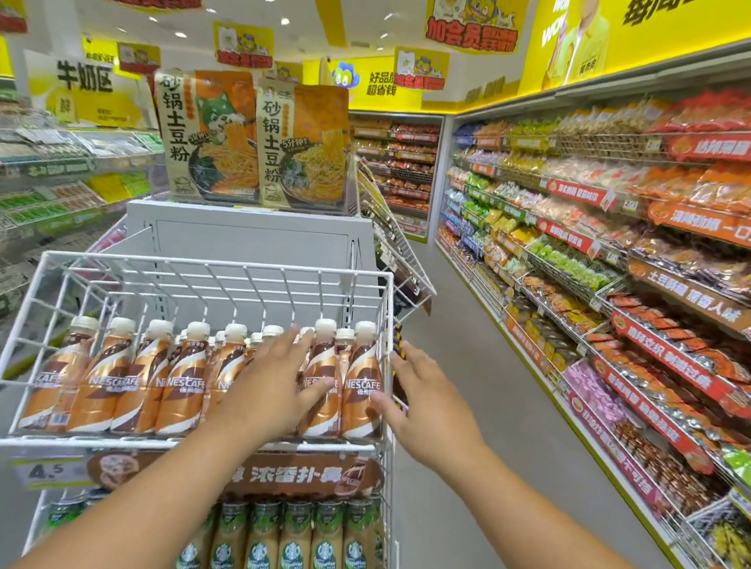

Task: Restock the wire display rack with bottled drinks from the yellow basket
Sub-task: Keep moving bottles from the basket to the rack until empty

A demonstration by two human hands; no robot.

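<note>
1. Against the front row of Nescafe bottles (188,384) in the wire rack's top basket (7,379), the left hand (277,381) lies flat, fingers straight and spread across the labels.
2. Just outside the basket's right wall, the right hand (425,400) reaches with fingers extended, tips at the wire beside the rightmost bottle (363,378), holding nothing.
3. Below, a lower shelf holds Starbucks bottles (296,546).
4. Snack shelves (652,273) line the aisle to the right.
</note>
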